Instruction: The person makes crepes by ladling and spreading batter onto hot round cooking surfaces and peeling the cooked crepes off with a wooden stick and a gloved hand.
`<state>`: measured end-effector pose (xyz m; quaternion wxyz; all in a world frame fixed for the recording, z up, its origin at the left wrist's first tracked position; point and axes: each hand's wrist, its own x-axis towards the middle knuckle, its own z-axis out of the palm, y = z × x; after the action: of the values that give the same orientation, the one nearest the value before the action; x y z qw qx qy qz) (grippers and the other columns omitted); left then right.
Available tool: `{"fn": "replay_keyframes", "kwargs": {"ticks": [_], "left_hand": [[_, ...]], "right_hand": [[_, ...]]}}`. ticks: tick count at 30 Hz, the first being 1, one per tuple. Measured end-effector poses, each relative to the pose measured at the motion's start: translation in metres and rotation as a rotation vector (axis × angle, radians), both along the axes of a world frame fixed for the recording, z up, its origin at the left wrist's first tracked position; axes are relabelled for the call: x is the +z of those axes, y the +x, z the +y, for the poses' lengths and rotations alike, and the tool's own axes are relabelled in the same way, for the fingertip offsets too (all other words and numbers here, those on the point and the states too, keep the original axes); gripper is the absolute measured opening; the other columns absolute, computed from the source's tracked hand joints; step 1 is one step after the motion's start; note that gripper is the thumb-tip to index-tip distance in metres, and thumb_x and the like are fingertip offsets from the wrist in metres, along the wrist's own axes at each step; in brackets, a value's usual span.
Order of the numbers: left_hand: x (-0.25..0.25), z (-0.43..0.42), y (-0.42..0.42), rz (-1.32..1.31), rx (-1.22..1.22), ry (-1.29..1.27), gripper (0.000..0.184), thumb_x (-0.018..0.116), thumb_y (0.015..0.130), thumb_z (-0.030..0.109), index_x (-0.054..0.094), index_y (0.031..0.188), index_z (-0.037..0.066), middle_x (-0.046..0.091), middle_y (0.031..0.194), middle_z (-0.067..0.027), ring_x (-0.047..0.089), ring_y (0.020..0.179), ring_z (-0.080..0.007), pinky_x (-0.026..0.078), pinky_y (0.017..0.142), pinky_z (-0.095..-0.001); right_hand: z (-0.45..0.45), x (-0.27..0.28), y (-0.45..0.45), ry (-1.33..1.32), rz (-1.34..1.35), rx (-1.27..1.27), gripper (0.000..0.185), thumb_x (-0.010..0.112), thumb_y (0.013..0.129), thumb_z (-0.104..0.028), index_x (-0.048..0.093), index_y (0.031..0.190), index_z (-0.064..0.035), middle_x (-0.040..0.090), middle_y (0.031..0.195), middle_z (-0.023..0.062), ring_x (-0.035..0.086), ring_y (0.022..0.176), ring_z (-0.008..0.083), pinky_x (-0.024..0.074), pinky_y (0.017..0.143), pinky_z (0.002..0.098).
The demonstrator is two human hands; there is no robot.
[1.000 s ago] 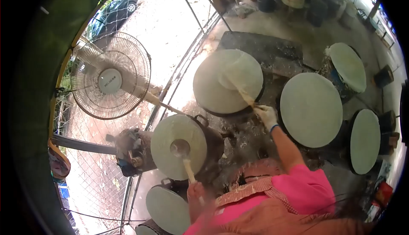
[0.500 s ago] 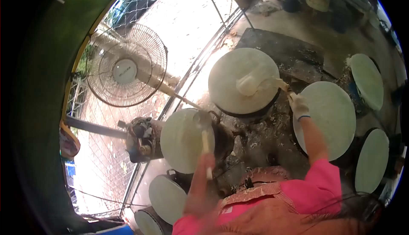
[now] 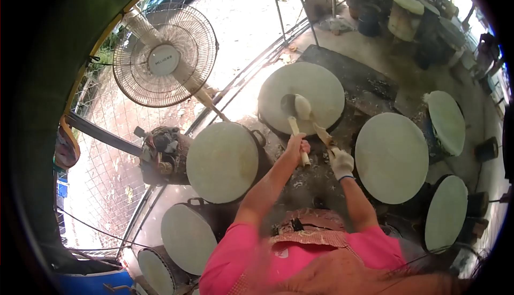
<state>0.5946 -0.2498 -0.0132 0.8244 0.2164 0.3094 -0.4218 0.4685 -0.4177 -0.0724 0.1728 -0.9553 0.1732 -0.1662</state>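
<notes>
Before the pale round top, both forearms are stretched forward, angled inward. Ladle gripped by fingers of bare left hand; pale-headed tool gripped by gloved right hand; both heads held close together over top.

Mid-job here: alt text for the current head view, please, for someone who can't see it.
Over a round pale surface, a person's bare left hand grips a ladle-like tool while the gloved right hand grips a paddle-like tool. Similar round tops surround them, with a fan at the picture's upper left.
</notes>
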Motion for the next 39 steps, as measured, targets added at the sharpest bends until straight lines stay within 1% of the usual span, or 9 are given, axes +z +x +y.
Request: {"fn": "replay_keyframes", "kwargs": {"ticks": [2,4,8,12,19,22,27,30,39], "left_hand": [[0.01,0.042,-0.008,0.338,0.046,-0.458,0.019,0.056,0.09,0.022,0.043,0.079,0.013,0.032,0.053,0.0016,0.03,0.037,-0.0088,0.024,0.03,-0.0243],[0.005,0.101,-0.057,-0.399,-0.091,0.172,0.025,0.056,0.091,0.03,0.046,0.081,0.01,0.033,0.052,0.0019,0.028,0.035,-0.0087,0.024,0.03,-0.026],[0.014,0.142,-0.103,0.138,-0.222,-0.005,0.027,0.054,0.092,0.037,0.05,0.091,0.01,0.036,0.055,0.0011,0.026,0.033,-0.0085,0.025,0.028,-0.0244],[0.073,0.141,-0.142,0.261,0.052,-0.32,0.028,0.056,0.092,0.027,0.043,0.078,0.006,0.031,0.054,0.0034,0.027,0.037,-0.0048,0.026,0.028,-0.0184],[0.052,0.155,-0.271,0.034,0.305,-0.579,0.033,0.051,0.093,0.035,0.04,0.08,0.006,0.027,0.054,0.0043,0.026,0.037,-0.0029,0.023,0.027,-0.0177],[0.057,0.149,-0.365,-0.283,0.699,-0.484,0.011,0.05,0.094,0.023,0.045,0.104,0.022,0.032,0.059,0.005,0.026,0.039,-0.0002,0.021,0.03,-0.0152],[0.055,0.126,-0.538,-0.298,1.173,-0.295,0.016,0.054,0.093,0.023,0.04,0.093,0.016,0.032,0.064,0.006,0.03,0.046,-0.0002,0.023,0.035,-0.015],[0.067,0.1,-0.621,-0.121,1.398,-0.009,0.014,0.053,0.093,0.024,0.045,0.102,0.016,0.033,0.058,0.0051,0.029,0.041,-0.0009,0.023,0.032,-0.0163],[0.07,-0.01,-0.855,0.154,1.915,0.039,0.016,0.052,0.094,0.027,0.042,0.088,0.015,0.034,0.058,0.0059,0.03,0.041,-0.0014,0.023,0.033,-0.0169]], "right_hand": [[0.006,0.024,-0.012,0.041,-0.093,0.028,0.014,0.065,0.081,-0.028,0.066,0.086,-0.0144,0.063,0.072,0.0114,0.061,0.066,0.0312,0.049,0.059,0.0444],[0.002,0.047,-0.039,-0.025,-0.151,0.105,0.015,0.067,0.08,-0.026,0.065,0.085,-0.0116,0.062,0.071,0.0107,0.06,0.064,0.0302,0.0482,0.057,0.0435],[0.012,0.032,-0.054,-0.16,-0.13,0.172,0.02,0.068,0.08,-0.026,0.064,0.086,-0.0067,0.062,0.072,0.0097,0.06,0.063,0.0283,0.0471,0.056,0.042],[0.034,0.054,-0.061,-0.077,-0.316,0.271,0.035,0.07,0.078,-0.019,0.061,0.11,-0.0076,0.062,0.076,0.0095,0.059,0.064,0.0267,0.0428,0.057,0.0382],[0.033,0.012,-0.038,0.394,0.092,0.401,0.034,0.064,0.086,-0.027,0.064,0.103,0.0027,0.067,0.1,0.0177,0.064,0.087,0.0263,0.0493,0.08,0.0344],[0.051,-0.001,-0.012,0.726,0.14,0.736,0.035,0.064,0.086,-0.026,0.064,0.104,0.0049,0.067,0.093,0.0123,0.06,0.081,0.0216,0.0482,0.078,0.0334],[0.189,0.009,-0.054,0.862,0.515,1.303,0.03,0.063,0.085,-0.018,0.061,0.099,0.0074,0.061,0.085,0.005,0.052,0.079,0.0143,0.0448,0.073,0.0297],[0.271,0.048,-0.127,0.285,0.315,1.604,0.034,0.066,0.082,-0.034,0.062,0.093,-0.0014,0.064,0.083,0.0179,0.06,0.07,0.0329,0.0478,0.07,0.0392],[0.451,0.066,-0.482,-0.365,0.112,2.305,0.037,0.068,0.077,-0.033,0.057,0.104,-0.0106,0.057,0.105,0.0149,0.062,0.091,0.0343,0.0518,0.077,0.0458]]}}
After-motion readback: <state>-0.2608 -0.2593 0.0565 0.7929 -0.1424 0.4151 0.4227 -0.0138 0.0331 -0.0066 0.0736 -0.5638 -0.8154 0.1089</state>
